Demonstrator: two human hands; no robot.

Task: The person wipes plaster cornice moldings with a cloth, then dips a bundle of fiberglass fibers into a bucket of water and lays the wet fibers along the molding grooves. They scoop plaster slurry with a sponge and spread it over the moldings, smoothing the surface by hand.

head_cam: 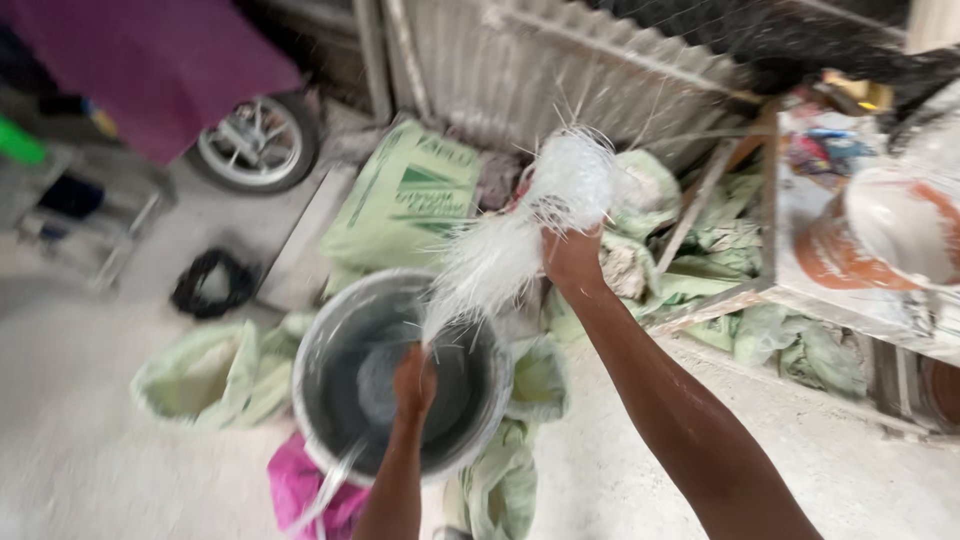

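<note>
My right hand [570, 258] is raised and holds a bundle of white stringy fibres [540, 215] that hangs down to the left. My left hand [413, 380] grips the lower end of those fibres, low over the grey metal bowl [330, 340]. The bowl stands on the ground and has grey wet mix at its bottom. The view is blurred by motion.
Pale green sacks [410, 195] lie around the bowl and against a corrugated metal wall [560, 60]. A pink cloth [295, 485] lies by the bowl. A wheel [258, 140] stands at back left, a black coil [208, 283] on the floor, a wooden bench with a bowl-shaped mould [890, 235] at right.
</note>
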